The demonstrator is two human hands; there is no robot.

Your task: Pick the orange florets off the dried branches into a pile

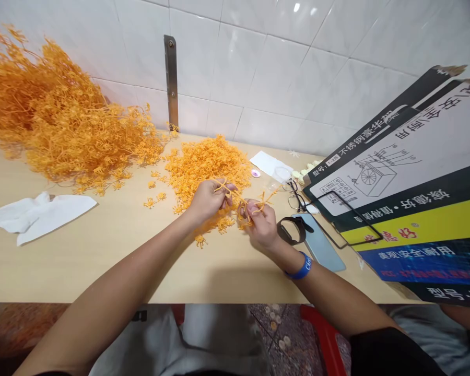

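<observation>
My left hand [211,200] is closed on an orange artificial flower stem [241,198], pinching it between thumb and fingers. To its right, my right hand [261,222] is closed on the same orange branching piece, whose thin tips stick out above the fingers. Both hands are close together over the table, just in front of a heap of small orange plastic flowers [209,164]. A few loose flowers [200,241] lie near the left hand. The fingers partly hide where the stem is gripped.
A large bundle of orange flower sprays [62,115] fills the table's left. White tissue [43,214] lies before it. At right are a black watch band [292,230], a light blue phone [323,243], eyeglasses [295,198] and a tall printed carton [407,183]. A metal bracket [171,83] is on the wall.
</observation>
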